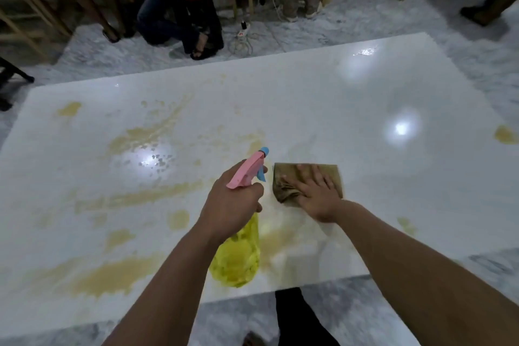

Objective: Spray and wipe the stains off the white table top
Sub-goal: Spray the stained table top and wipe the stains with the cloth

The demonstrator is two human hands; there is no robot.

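Stains [106, 275] of yellowish liquid cover the left and near parts of the white table [323, 98]. The left hand [230, 205] grips a spray bottle [238, 255] by its pink trigger head, nozzle aimed at the smears ahead. The right hand [317, 194] presses flat, fingers straight, on a brown cloth [286, 180]. Best to mist each patch, then wipe in overlapping passes with a cleaner fold of cloth.

The table [309, 98] surface is unobstructed across its far and right portions. Near the front centre, the left hand [230, 205] holding the bottle [238, 255] and the right hand [317, 194] flat on the cloth [283, 177] occupy the passage.
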